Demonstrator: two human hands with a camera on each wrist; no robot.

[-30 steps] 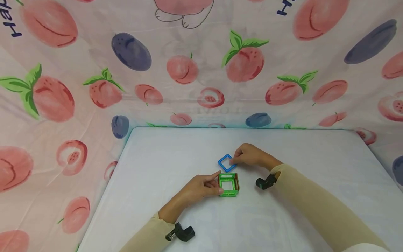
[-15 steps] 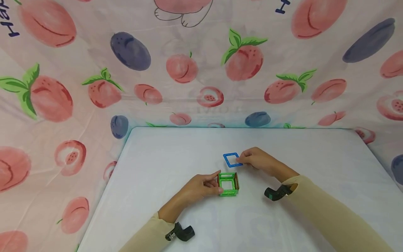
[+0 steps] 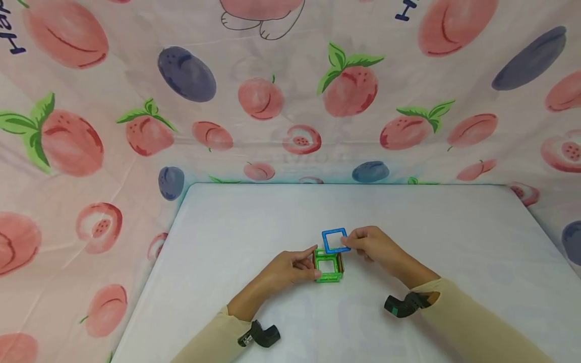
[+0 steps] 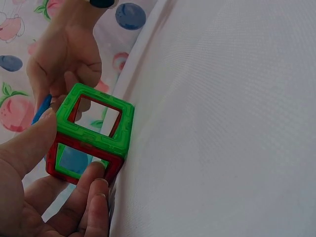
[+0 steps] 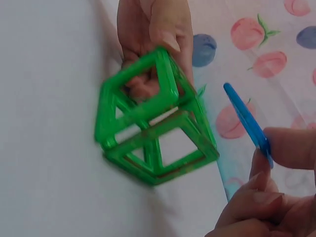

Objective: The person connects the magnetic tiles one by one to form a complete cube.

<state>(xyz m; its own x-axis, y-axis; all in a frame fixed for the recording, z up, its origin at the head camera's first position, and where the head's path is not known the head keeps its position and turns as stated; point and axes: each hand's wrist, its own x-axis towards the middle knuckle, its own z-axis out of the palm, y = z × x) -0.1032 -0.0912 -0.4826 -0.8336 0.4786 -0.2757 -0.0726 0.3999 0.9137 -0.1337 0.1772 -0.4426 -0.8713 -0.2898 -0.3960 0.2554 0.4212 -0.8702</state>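
Observation:
A small open-topped box of green and red magnetic tiles (image 3: 329, 277) stands on the white table, its top side bare. My left hand (image 3: 283, 270) holds the box by its left side, thumb and fingers on the tile frames; the left wrist view shows a red side frame (image 4: 116, 165) under those fingers. My right hand (image 3: 374, 247) pinches a blue square magnetic tile (image 3: 325, 242) by one edge. From the head, the tile overlaps the box's far edge; in the right wrist view the blue tile (image 5: 244, 116) is seen edge-on, apart from the box.
The white table (image 3: 254, 217) reaches back to a hanging cloth (image 3: 281, 60) printed with peaches and plums. Black wrist cameras (image 3: 268, 335) are strapped over both sleeves.
My right hand first drew the blue tile to the right, then brought it nearer, over the box's far edge, turning it. My left hand and the box stay put.

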